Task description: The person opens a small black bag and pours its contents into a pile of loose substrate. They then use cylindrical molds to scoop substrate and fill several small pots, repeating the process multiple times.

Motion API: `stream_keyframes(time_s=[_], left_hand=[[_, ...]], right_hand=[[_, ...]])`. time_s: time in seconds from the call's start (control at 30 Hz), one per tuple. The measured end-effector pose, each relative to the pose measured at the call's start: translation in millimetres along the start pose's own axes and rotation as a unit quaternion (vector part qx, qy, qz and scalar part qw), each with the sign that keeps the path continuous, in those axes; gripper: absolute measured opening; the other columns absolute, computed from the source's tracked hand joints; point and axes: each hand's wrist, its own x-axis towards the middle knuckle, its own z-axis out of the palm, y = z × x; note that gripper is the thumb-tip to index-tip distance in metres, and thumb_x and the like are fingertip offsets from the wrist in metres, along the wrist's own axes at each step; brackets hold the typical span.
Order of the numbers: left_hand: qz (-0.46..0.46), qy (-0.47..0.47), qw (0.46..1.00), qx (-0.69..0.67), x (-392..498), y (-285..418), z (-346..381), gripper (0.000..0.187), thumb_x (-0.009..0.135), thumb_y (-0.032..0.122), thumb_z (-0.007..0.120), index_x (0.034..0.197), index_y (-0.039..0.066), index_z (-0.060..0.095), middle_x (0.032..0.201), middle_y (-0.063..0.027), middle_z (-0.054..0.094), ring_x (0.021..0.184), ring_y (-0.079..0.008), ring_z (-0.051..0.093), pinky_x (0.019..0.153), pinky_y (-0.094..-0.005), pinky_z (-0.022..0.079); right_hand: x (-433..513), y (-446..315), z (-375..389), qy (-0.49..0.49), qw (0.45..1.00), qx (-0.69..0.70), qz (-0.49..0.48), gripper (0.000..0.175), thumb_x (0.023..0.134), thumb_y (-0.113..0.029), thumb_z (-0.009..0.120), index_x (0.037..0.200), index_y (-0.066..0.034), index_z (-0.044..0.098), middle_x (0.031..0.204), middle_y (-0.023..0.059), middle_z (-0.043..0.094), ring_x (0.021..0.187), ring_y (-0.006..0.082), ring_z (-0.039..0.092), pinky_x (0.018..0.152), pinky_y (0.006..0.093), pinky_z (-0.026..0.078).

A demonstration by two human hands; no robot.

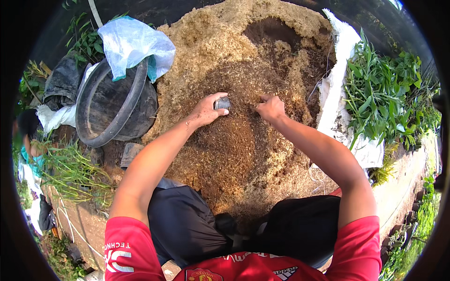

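Observation:
My left hand [207, 109] grips a small, dark grey cylindrical pot or plastic sleeve [222, 103] between thumb and fingers. It lies low over a heap of brown soil mixed with pale husks [239, 151]. To its right, my right hand [271, 109] touches the same heap, its fingers curled and pointing toward the pot. Whether those fingers pinch any soil cannot be seen. Specks of soil cling to the back of my left hand and wrist.
A black rubber tub [142, 105] with a thick rim stands at left, a translucent plastic bag [137, 45] over it. Small dark pots [130, 154] lie nearby. A white woven sack [337, 91] and leafy plants [379, 95] border the right. Another person [30, 140] is at the far left.

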Motion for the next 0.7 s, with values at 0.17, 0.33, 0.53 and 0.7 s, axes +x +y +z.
stream_keyframes(time_s=[0.17,0.33,0.53,0.7], left_hand=[[0.075,0.104,0.985,-0.112,-4,9,-33,0.079,0.081,0.009,0.093,0.152,0.021,0.062,0.145,-0.0098,0.066,0.127,-0.0254,0.068,0.115,-0.0395,0.052],[0.233,0.173,0.941,0.177,-26,14,-70,0.073,0.083,-0.004,0.086,0.148,0.021,0.066,0.155,-0.0085,0.061,0.139,-0.0315,0.063,0.12,-0.0436,0.054],[0.109,0.208,0.955,0.183,-15,-13,-73,0.072,0.085,0.004,0.088,0.151,0.022,0.064,0.153,-0.0136,0.061,0.138,-0.0351,0.062,0.118,-0.0451,0.053],[-0.071,0.168,0.972,0.146,8,-37,-44,0.072,0.085,0.015,0.092,0.15,0.019,0.063,0.14,-0.0174,0.065,0.133,-0.0359,0.063,0.119,-0.0465,0.05]], right_hand=[[-10,-22,-31,0.164,0.959,-0.018,-0.23,0.072,0.089,-0.024,0.09,0.155,-0.0255,0.061,0.152,0.0129,0.063,0.126,0.0265,0.071,0.104,0.0418,0.065],[-16,-39,-64,0.202,0.873,-0.045,-0.442,0.084,0.086,-0.021,0.09,0.16,-0.0326,0.053,0.16,0.0084,0.054,0.143,0.0293,0.058,0.12,0.0461,0.055],[16,-30,-65,0.253,0.871,-0.019,-0.42,0.095,0.087,-0.021,0.089,0.168,-0.0187,0.04,0.158,0.0199,0.052,0.141,0.042,0.057,0.122,0.0474,0.05],[43,-19,-24,0.195,0.944,-0.081,-0.254,0.102,0.09,-0.024,0.089,0.169,0.001,0.029,0.156,0.0258,0.053,0.141,0.0399,0.056,0.125,0.0501,0.048]])
